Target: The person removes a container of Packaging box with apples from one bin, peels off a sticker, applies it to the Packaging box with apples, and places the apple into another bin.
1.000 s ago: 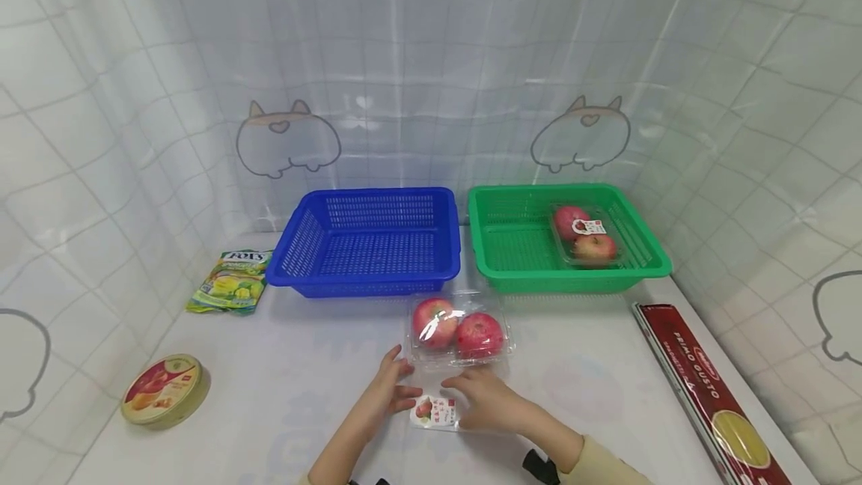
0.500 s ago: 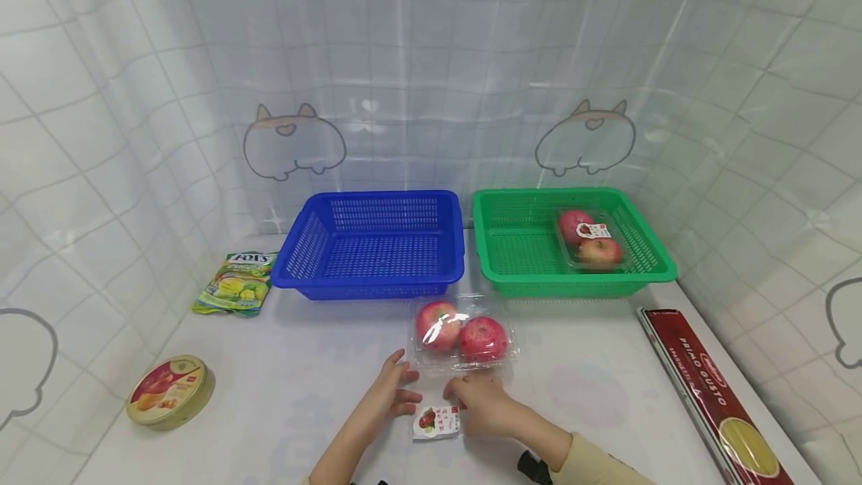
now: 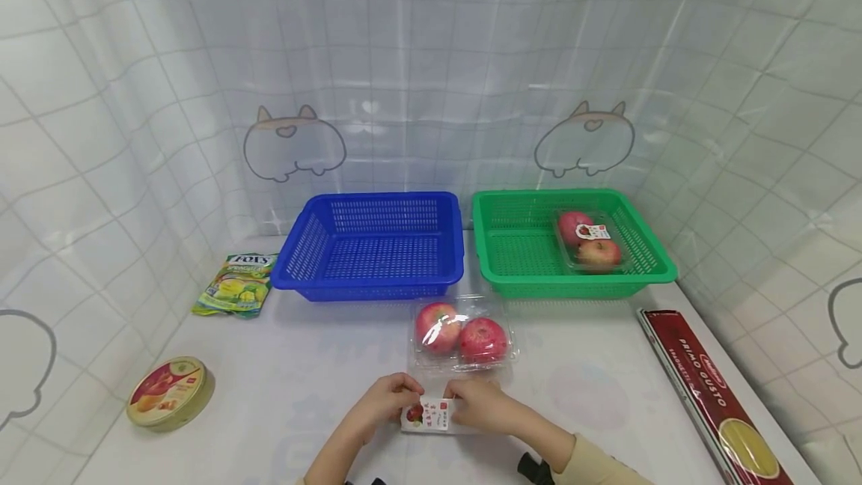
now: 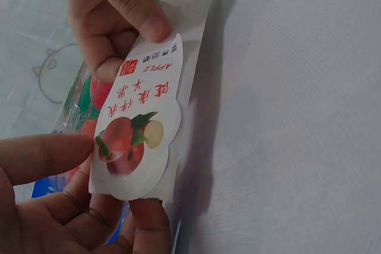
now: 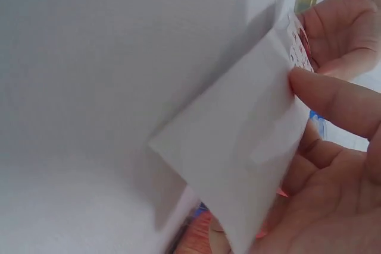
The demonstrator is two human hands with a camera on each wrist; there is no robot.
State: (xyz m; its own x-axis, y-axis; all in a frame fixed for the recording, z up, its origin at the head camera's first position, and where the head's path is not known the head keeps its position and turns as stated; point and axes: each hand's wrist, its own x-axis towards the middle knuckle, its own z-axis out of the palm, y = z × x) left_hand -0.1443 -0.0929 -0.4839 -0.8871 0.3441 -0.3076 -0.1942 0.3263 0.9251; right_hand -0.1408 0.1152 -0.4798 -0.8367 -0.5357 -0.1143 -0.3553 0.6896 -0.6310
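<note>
A white apple sticker (image 3: pixel 426 415) with red lettering lies on a strip of white backing paper (image 5: pixel 232 141), held just above the table. My left hand (image 3: pixel 387 400) pinches its left end, thumb and fingers on opposite faces in the left wrist view. At the other end my right hand (image 3: pixel 483 404) grips the strip, its thumb pressing by the lettering. Plain backing extends past the right thumb in the right wrist view. Just beyond both hands sits a clear plastic box (image 3: pixel 431 364) with two red apples (image 3: pixel 483 340). Some fingers are hidden behind the strip.
A blue basket (image 3: pixel 303 283) and a green basket (image 3: pixel 539 285) stand at the back. The green one holds a labelled apple pack (image 3: pixel 594 245). A candy bag (image 3: pixel 236 287) and round tin (image 3: pixel 168 394) lie left, a spaghetti pack (image 3: pixel 714 395) right.
My left hand's fingers were spread beside the sticker; now they have closed on its left end. The sticker has shifted slightly left. My right hand has kept its place at the other end.
</note>
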